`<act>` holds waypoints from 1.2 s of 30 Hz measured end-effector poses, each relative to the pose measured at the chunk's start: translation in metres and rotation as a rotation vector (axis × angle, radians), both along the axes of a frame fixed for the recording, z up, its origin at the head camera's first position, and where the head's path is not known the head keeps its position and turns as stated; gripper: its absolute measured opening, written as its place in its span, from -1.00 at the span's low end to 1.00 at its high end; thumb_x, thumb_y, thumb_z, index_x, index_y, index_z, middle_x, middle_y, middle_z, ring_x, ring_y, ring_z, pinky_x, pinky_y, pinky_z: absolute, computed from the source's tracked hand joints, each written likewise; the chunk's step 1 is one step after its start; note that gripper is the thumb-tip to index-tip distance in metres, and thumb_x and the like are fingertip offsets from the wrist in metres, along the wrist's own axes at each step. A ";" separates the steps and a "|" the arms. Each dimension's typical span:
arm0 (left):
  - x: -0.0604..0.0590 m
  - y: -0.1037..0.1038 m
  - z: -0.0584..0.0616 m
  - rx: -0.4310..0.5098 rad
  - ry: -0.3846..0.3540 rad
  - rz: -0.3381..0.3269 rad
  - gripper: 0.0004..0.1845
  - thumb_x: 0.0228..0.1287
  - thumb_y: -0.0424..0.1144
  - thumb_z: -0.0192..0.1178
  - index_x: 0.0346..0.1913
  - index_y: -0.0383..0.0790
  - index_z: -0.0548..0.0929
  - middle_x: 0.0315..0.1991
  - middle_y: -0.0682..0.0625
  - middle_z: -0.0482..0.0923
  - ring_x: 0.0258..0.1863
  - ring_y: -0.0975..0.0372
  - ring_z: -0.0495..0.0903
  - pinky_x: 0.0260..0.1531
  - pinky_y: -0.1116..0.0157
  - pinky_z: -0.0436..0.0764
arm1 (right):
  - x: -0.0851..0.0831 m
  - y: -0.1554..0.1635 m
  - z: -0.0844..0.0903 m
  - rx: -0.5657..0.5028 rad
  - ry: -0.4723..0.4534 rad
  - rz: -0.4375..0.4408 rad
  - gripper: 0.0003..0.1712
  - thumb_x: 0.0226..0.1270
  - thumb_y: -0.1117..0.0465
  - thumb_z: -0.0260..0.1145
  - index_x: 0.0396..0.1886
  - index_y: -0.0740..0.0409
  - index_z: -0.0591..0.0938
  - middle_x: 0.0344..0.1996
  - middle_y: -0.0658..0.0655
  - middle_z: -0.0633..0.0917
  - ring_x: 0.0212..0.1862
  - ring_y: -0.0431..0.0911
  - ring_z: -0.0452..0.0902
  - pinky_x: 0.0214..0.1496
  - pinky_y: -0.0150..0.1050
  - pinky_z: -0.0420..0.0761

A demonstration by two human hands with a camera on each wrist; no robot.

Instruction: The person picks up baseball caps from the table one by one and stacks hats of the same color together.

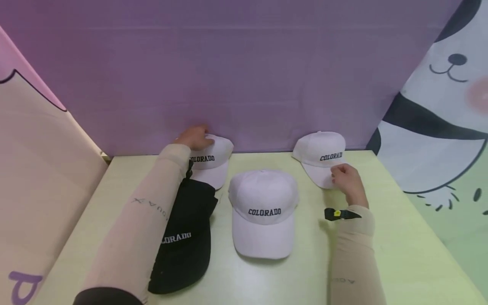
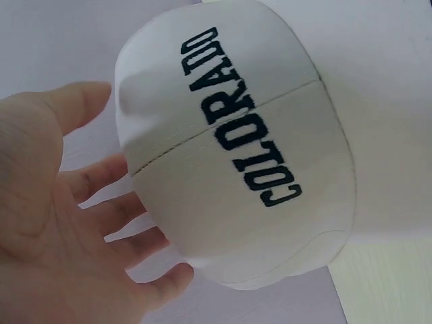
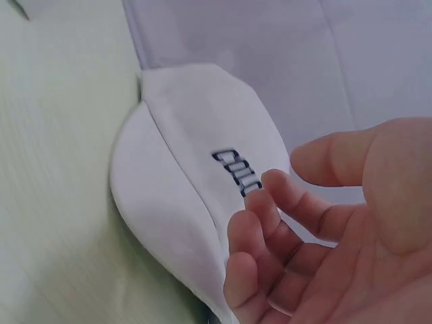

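At the back left of the table stands a white cap [image 1: 215,163] with dark COLORADO lettering. My left hand [image 1: 194,137] is at the top of its crown. In the left wrist view the fingers [image 2: 111,212] are spread and reach behind that crown, with the thumb apart from them. Another white COLORADO cap [image 1: 318,150] stands at the back right. Just in front of it is my right hand [image 1: 348,182], with loosely bent fingers and nothing in its grasp. The right wrist view shows the thumb apart from the fingertips [image 3: 241,278], which overlap the cap there.
A third white cap [image 1: 263,197] sits in the middle of the pale table [image 1: 312,275], brim toward me. Black caps [image 1: 190,254] lie front left, partly hidden by my left sleeve. A purple backdrop [image 1: 244,84] rises behind the table, with printed panels at both sides.
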State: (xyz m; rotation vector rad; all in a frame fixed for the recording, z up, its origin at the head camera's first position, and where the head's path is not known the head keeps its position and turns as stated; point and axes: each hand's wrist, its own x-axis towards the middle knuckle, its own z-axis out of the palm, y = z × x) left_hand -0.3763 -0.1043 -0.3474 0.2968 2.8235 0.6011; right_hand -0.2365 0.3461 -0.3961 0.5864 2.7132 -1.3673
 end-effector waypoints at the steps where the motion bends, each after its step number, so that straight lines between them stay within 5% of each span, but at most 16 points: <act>1: 0.001 -0.001 0.000 -0.007 -0.009 0.005 -0.39 0.48 0.04 0.11 0.42 -0.24 0.35 0.36 -0.23 0.43 0.30 -0.08 0.44 0.37 -0.11 0.40 | 0.000 0.002 0.000 -0.012 0.000 -0.011 -0.41 0.65 0.02 -0.15 0.38 0.38 0.39 0.31 0.39 0.46 0.26 0.17 0.43 0.21 -0.06 0.51; 9: 0.008 -0.005 -0.001 -0.062 -0.050 0.025 -0.32 0.43 0.13 0.16 0.43 -0.20 0.36 0.34 -0.21 0.42 0.25 -0.07 0.40 0.37 -0.14 0.36 | -0.001 -0.001 0.002 -0.063 0.011 -0.036 -0.41 0.65 0.00 -0.10 0.37 0.39 0.39 0.24 0.34 0.48 0.16 0.08 0.48 0.11 -0.22 0.51; 15: 0.013 -0.005 0.008 -0.092 -0.047 -0.019 -0.37 0.47 0.06 0.14 0.41 -0.26 0.40 0.36 -0.24 0.42 0.29 -0.08 0.38 0.38 -0.12 0.36 | 0.008 0.016 -0.005 0.070 -0.083 -0.131 -0.31 0.57 -0.03 -0.10 0.43 0.41 0.30 0.31 0.44 0.43 0.18 0.22 0.41 0.10 0.02 0.49; 19: 0.019 0.001 0.022 -0.116 -0.072 -0.089 -0.37 0.47 0.05 0.14 0.40 -0.30 0.42 0.37 -0.24 0.45 0.31 -0.08 0.42 0.36 -0.08 0.41 | 0.012 0.033 -0.013 0.037 -0.154 -0.172 -0.27 0.51 0.02 -0.04 0.50 0.39 0.20 -0.02 0.29 0.64 -0.06 0.06 0.59 -0.06 -0.10 0.59; 23: 0.032 0.012 0.037 -0.129 -0.121 -0.175 -0.34 0.50 0.10 0.11 0.48 -0.21 0.38 0.50 -0.19 0.33 0.47 -0.08 0.33 0.42 -0.11 0.36 | 0.009 0.040 -0.021 -0.171 -0.120 -0.211 -0.16 0.49 0.14 0.05 0.61 0.35 -0.02 -0.45 -0.02 0.70 -0.41 -0.20 0.69 -0.25 -0.29 0.71; 28: 0.066 0.033 0.052 -0.121 -0.113 -0.326 -0.37 0.52 0.15 0.09 0.49 -0.07 0.38 0.53 -0.09 0.31 0.51 -0.01 0.31 0.43 -0.06 0.38 | 0.003 0.042 -0.029 -0.393 -0.050 -0.298 -0.14 0.53 0.27 0.12 0.65 0.24 -0.09 -0.62 -0.11 0.67 -0.52 -0.26 0.67 -0.38 -0.37 0.68; 32: 0.111 0.052 0.057 -0.114 0.034 -0.443 -0.42 0.51 0.09 0.15 0.42 -0.13 0.46 0.44 -0.08 0.42 0.42 0.03 0.42 0.38 0.03 0.45 | 0.001 0.041 -0.032 -0.497 -0.021 -0.343 -0.15 0.54 0.26 0.17 0.65 0.18 -0.05 -0.63 -0.10 0.68 -0.55 -0.25 0.67 -0.45 -0.39 0.65; 36: 0.169 0.070 0.057 -0.154 0.241 -0.518 -0.49 0.45 0.07 0.24 0.30 -0.13 0.56 0.19 -0.08 0.59 0.15 0.05 0.58 0.11 0.09 0.61 | -0.002 0.041 -0.032 -0.582 0.029 -0.371 -0.23 0.54 0.19 0.22 0.58 0.11 0.06 -0.60 -0.07 0.68 -0.58 -0.24 0.64 -0.51 -0.38 0.62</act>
